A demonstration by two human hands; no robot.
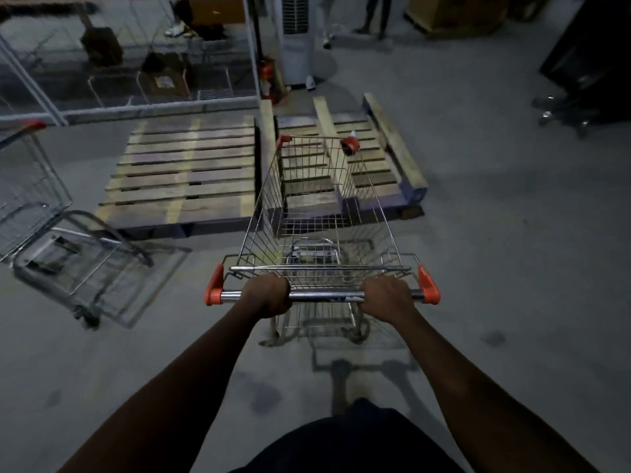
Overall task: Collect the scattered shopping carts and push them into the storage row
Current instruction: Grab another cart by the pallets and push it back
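A wire shopping cart (317, 199) with orange corner caps stands right in front of me on the concrete floor, its basket empty. My left hand (268, 295) grips the chrome handle bar (324, 296) left of centre. My right hand (387, 297) grips the same bar right of centre. A second wire cart (37, 196) with an orange-tipped handle stands at the far left, blurred, its lower frame and wheels pointing toward me.
Two wooden pallets (184, 175) lie on the floor directly ahead of the cart's nose. Behind them are a metal shelving frame (136, 97), a red fire extinguisher (268, 80) and a white cooler unit (297, 39). People's legs (375, 15) show at the back. Office chair bases (563, 114) sit at right.
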